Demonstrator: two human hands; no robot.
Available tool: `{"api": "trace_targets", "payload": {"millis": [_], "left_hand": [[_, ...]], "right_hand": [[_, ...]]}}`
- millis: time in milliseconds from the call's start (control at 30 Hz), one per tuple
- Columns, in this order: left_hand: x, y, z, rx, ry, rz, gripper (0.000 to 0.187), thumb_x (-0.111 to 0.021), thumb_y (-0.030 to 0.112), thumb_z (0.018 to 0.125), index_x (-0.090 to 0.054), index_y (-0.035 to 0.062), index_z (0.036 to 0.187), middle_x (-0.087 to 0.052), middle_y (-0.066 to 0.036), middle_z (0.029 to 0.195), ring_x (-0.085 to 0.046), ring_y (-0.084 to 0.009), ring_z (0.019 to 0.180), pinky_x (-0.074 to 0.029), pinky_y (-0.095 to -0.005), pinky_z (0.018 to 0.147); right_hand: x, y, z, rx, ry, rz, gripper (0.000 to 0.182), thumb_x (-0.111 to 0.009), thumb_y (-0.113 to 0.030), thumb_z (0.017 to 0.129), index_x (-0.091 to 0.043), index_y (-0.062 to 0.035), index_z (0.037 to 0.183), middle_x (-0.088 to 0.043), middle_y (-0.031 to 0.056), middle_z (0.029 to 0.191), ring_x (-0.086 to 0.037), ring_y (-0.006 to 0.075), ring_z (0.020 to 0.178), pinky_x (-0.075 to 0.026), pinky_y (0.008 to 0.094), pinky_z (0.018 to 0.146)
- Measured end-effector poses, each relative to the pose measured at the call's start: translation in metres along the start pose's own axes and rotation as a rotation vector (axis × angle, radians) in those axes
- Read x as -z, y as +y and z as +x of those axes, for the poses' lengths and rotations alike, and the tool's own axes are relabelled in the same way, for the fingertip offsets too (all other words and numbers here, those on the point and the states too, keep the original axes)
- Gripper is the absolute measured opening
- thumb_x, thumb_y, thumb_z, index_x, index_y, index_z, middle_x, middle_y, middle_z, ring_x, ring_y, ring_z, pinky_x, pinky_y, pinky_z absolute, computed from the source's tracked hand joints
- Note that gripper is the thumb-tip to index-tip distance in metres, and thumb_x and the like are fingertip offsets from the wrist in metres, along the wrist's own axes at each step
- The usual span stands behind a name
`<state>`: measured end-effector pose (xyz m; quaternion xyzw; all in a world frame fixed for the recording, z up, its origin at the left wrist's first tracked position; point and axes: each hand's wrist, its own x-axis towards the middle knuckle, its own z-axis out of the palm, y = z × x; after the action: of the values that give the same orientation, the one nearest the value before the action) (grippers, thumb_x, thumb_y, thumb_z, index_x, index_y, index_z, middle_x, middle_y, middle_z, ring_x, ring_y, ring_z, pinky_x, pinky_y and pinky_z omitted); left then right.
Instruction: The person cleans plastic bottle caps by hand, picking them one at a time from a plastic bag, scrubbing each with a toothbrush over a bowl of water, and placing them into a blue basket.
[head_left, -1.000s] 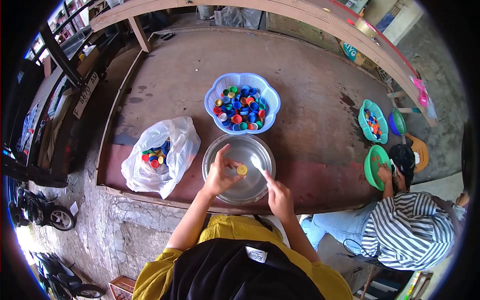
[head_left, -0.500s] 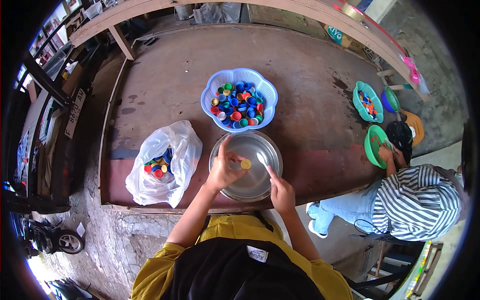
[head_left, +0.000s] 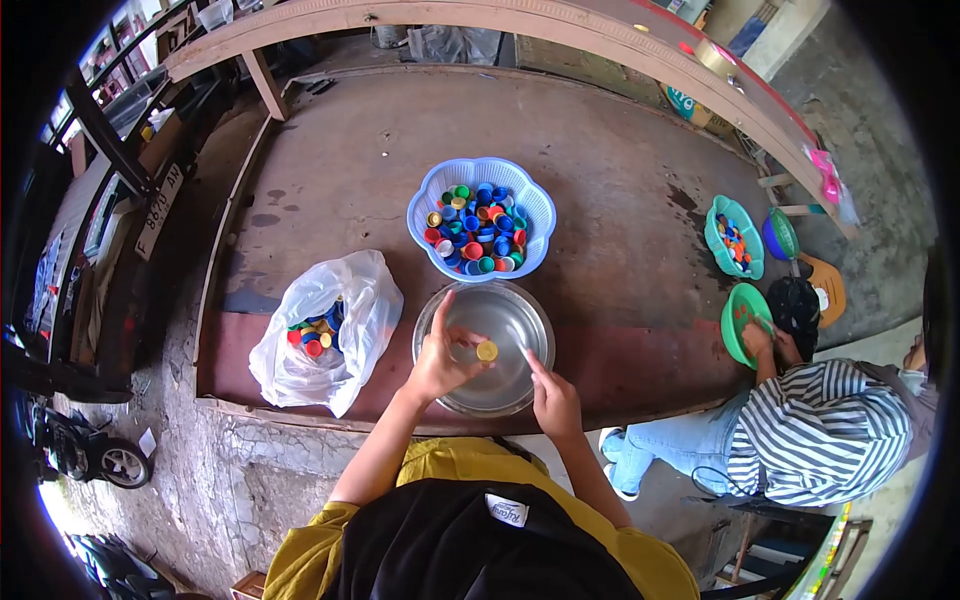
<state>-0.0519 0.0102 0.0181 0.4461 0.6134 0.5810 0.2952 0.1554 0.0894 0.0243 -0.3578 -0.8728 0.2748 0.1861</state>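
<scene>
Over the metal bowl (head_left: 535,385), my left hand (head_left: 440,358) pinches a yellow cap (head_left: 487,351) between thumb and finger, its index finger pointing up. My right hand (head_left: 556,402) is closed at the bowl's right side, with its index finger extended; a small whitish object shows at its fingertip, too blurred to name with certainty. Beyond the bowl sits a blue basket (head_left: 421,190) of mixed coloured caps (head_left: 472,250). Left of the bowl, an open clear plastic bag (head_left: 368,290) holds more caps (head_left: 313,348).
At the right, a person in a striped top (head_left: 820,430) has both hands in a green bowl (head_left: 735,300). Behind that stand a turquoise basket (head_left: 712,225) with caps and a black bag (head_left: 795,305). A wooden beam (head_left: 480,15) crosses the table's far side.
The view has shifted slightly, so the bowl, basket and hands appear lower. The whitish object at my right hand shows less than before. My left hand still holds the yellow cap.
</scene>
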Motion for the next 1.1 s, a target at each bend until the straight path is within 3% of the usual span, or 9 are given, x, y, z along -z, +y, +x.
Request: {"api": "trace_targets", "payload": {"millis": [33, 133, 300, 400, 567, 667, 833, 967, 1100], "left_hand": [[0.001, 0.000, -0.002, -0.009, 0.007, 0.020, 0.116, -0.081, 0.005, 0.063, 0.000, 0.0049, 0.145, -0.067, -0.009, 0.092, -0.062, -0.0172, 0.080, -0.048, -0.0292, 0.077], [0.003, 0.002, -0.007, -0.047, 0.029, 0.096, 0.118, -0.080, 0.005, 0.063, 0.005, 0.0064, 0.145, -0.067, -0.010, 0.090, -0.062, -0.0181, 0.078, -0.048, -0.0298, 0.078], [-0.007, 0.000, -0.007, -0.022, 0.065, 0.095, 0.121, -0.079, 0.004, 0.063, 0.009, 0.0068, 0.145, -0.067, -0.010, 0.087, -0.063, -0.0188, 0.075, -0.049, -0.0300, 0.077], [-0.012, 0.001, -0.009, -0.053, 0.077, 0.132, 0.122, -0.080, 0.004, 0.063, 0.009, 0.0068, 0.145, -0.066, -0.010, 0.086, -0.062, -0.0187, 0.075, -0.049, -0.0301, 0.077], [-0.017, -0.003, -0.013, -0.076, 0.126, 0.117, 0.122, -0.081, 0.005, 0.063, 0.010, 0.0063, 0.145, -0.066, -0.010, 0.085, -0.063, -0.0190, 0.076, -0.050, -0.0304, 0.076], [-0.018, -0.007, -0.014, -0.068, 0.149, 0.140, 0.122, -0.080, 0.004, 0.063, 0.010, 0.0065, 0.145, -0.066, -0.010, 0.086, -0.064, -0.0193, 0.077, -0.050, -0.0306, 0.077], [-0.016, -0.003, -0.017, -0.066, 0.171, 0.185, 0.121, -0.080, 0.004, 0.063, 0.010, 0.0065, 0.145, -0.066, -0.010, 0.087, -0.064, -0.0194, 0.079, -0.050, -0.0313, 0.078], [-0.014, 0.001, -0.016, -0.076, 0.159, 0.205, 0.121, -0.079, 0.005, 0.064, 0.011, 0.0067, 0.145, -0.066, -0.011, 0.086, -0.065, -0.0203, 0.079, -0.050, -0.0320, 0.078], [-0.018, 0.006, -0.015, -0.075, 0.154, 0.256, 0.121, -0.079, 0.006, 0.065, 0.012, 0.0076, 0.145, -0.066, -0.012, 0.087, -0.065, -0.0226, 0.080, -0.050, -0.0332, 0.078]], "right_hand": [[-0.003, -0.001, 0.000, 0.119, 0.121, 0.125, 0.048, -0.056, -0.001, 0.083, -0.054, -0.0172, 0.128, -0.062, 0.0147, 0.079, -0.063, 0.0294, 0.070, -0.050, 0.0386, 0.064], [0.009, -0.017, -0.010, 0.197, -0.227, -0.121, 0.048, -0.054, 0.001, 0.083, -0.053, -0.0152, 0.129, -0.063, 0.0153, 0.081, -0.063, 0.0297, 0.070, -0.050, 0.0382, 0.062], [0.002, 0.008, 0.006, 0.189, 0.099, 0.095, 0.050, -0.054, 0.001, 0.083, -0.053, -0.0183, 0.129, -0.061, 0.0123, 0.075, -0.060, 0.0292, 0.062, -0.049, 0.0387, 0.057], [0.004, 0.007, -0.008, 0.308, -0.160, -0.040, 0.049, -0.052, 0.003, 0.084, -0.053, -0.0147, 0.129, -0.061, 0.0145, 0.076, -0.060, 0.0299, 0.062, -0.049, 0.0373, 0.057], [-0.006, 0.019, -0.001, 0.198, 0.120, 0.162, 0.048, -0.053, 0.001, 0.084, -0.055, -0.0183, 0.128, -0.061, 0.0130, 0.078, -0.062, 0.0285, 0.066, -0.051, 0.0372, 0.062], [-0.006, 0.013, -0.016, 0.315, -0.112, 0.090, 0.046, -0.050, 0.003, 0.085, -0.054, -0.0148, 0.128, -0.063, 0.0151, 0.082, -0.062, 0.0297, 0.067, -0.051, 0.0364, 0.063], [-0.018, 0.028, -0.002, 0.191, 0.106, 0.186, 0.047, -0.053, 0.000, 0.084, -0.054, -0.0174, 0.128, -0.062, 0.0139, 0.079, -0.064, 0.0289, 0.072, -0.052, 0.0358, 0.064], [-0.014, 0.020, -0.006, 0.338, -0.064, 0.082, 0.049, -0.054, -0.006, 0.086, -0.051, -0.0242, 0.131, -0.060, 0.0103, 0.075, -0.061, 0.0285, 0.063, -0.050, 0.0391, 0.057], [-0.019, 0.029, 0.009, 0.284, 0.184, 0.210, 0.050, -0.057, -0.009, 0.084, -0.051, -0.0272, 0.131, -0.055, 0.0076, 0.070, -0.059, 0.0263, 0.057, -0.050, 0.0385, 0.054]]}}
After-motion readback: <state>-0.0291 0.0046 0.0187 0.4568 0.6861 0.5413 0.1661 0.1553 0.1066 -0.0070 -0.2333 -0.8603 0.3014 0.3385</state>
